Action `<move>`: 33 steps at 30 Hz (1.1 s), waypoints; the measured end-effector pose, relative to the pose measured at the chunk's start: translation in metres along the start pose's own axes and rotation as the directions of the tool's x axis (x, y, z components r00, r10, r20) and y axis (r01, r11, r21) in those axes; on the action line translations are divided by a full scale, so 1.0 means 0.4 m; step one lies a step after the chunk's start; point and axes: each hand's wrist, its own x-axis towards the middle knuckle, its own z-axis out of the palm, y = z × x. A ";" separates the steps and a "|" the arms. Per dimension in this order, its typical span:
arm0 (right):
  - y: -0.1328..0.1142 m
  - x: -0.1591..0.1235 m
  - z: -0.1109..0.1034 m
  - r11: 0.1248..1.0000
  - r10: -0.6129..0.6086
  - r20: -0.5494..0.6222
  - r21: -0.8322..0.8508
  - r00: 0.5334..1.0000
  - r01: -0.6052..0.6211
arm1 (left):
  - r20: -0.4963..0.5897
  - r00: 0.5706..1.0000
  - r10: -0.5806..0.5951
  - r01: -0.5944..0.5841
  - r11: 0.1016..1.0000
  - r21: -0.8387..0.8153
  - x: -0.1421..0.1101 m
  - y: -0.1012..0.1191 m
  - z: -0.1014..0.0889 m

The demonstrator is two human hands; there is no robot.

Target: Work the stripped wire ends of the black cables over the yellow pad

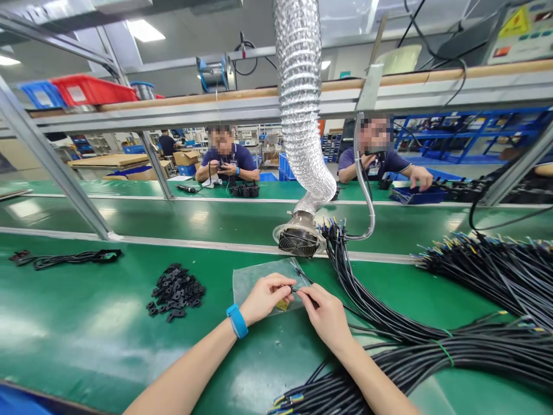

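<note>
My left hand (268, 295), with a blue band at the wrist, is closed in a pinch on a small black part (292, 287), mostly covered by the fingers. Close beside it, the thumb and fingers of my right hand (325, 314) grip a thin black cable (296, 290) that meets the part. Whether the cable passes through the part I cannot tell. Under both hands lies a clear plastic sheet (250, 282), with a small yellow item (282, 305) by my left fingers. To the left, a pile of small black plastic pieces (177, 290) rests on the green bench.
Bundles of black cables (415, 351) with stripped coloured ends spread over the right side. A fan hood (298, 241) on a silver duct (300, 86) hangs just beyond my hands. A coiled cord (71, 259) lies far left. Two co-workers (227, 158) sit across the bench.
</note>
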 end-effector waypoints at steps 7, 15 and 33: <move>-0.003 0.001 -0.002 0.995 -0.079 0.015 -0.057 0.997 0.080 | -0.005 0.999 0.045 -0.044 0.992 0.121 -0.010 0.017 0.002; 0.007 0.000 -0.003 0.969 0.123 0.227 0.181 0.966 -0.166 | 0.048 0.965 0.257 -0.258 0.910 0.324 -0.029 0.021 0.025; 0.022 0.001 -0.002 0.986 0.118 0.205 0.094 0.972 -0.140 | -0.155 0.983 0.096 -0.045 0.953 0.300 -0.017 0.013 0.039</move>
